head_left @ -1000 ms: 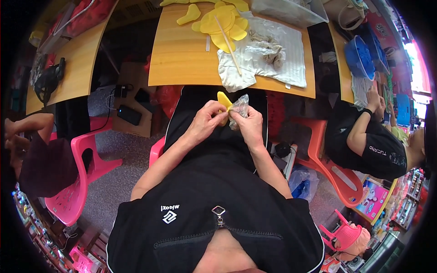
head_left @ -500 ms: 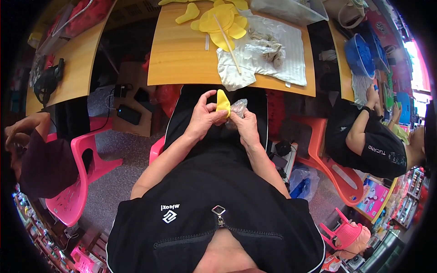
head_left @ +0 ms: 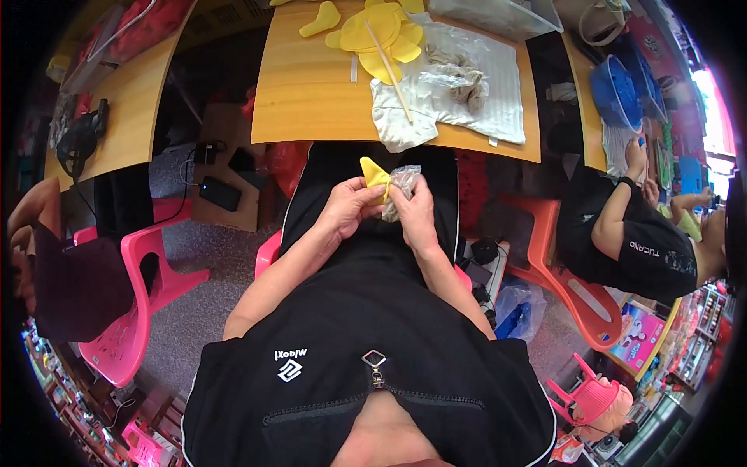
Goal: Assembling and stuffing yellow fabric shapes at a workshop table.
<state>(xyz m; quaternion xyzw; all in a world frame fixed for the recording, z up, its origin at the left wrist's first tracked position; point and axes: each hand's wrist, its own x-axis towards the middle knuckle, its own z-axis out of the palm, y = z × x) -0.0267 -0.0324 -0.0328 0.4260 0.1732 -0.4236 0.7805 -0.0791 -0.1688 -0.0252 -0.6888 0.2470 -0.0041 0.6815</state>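
Observation:
Over my lap, my left hand point(head_left: 354, 204) pinches a small yellow cloth piece point(head_left: 373, 172) that ends in a point at the top. Beside it, my right hand point(head_left: 415, 208) grips a crumpled clear plastic bag point(head_left: 405, 177) with something greyish-brown in it, and its fingertips meet the yellow piece. On the table ahead lie several more yellow cutouts point(head_left: 366, 39). A thin wooden stick point(head_left: 389, 70) rests across them and a white cloth point(head_left: 502, 101). Another plastic bag point(head_left: 459, 78) with greyish-brown stuff sits on that cloth.
The table's front edge point(head_left: 311, 140) runs just beyond my hands. A clear plastic bin point(head_left: 498, 17) stands at the back. People sit at both sides, near a pink chair point(head_left: 140, 303) and an orange chair point(head_left: 568, 288). Blue baskets point(head_left: 615, 89) are on the right table.
The yellow piece has tilted left and sits slightly lower. My right hand has closed further around the plastic bag, turning more upright.

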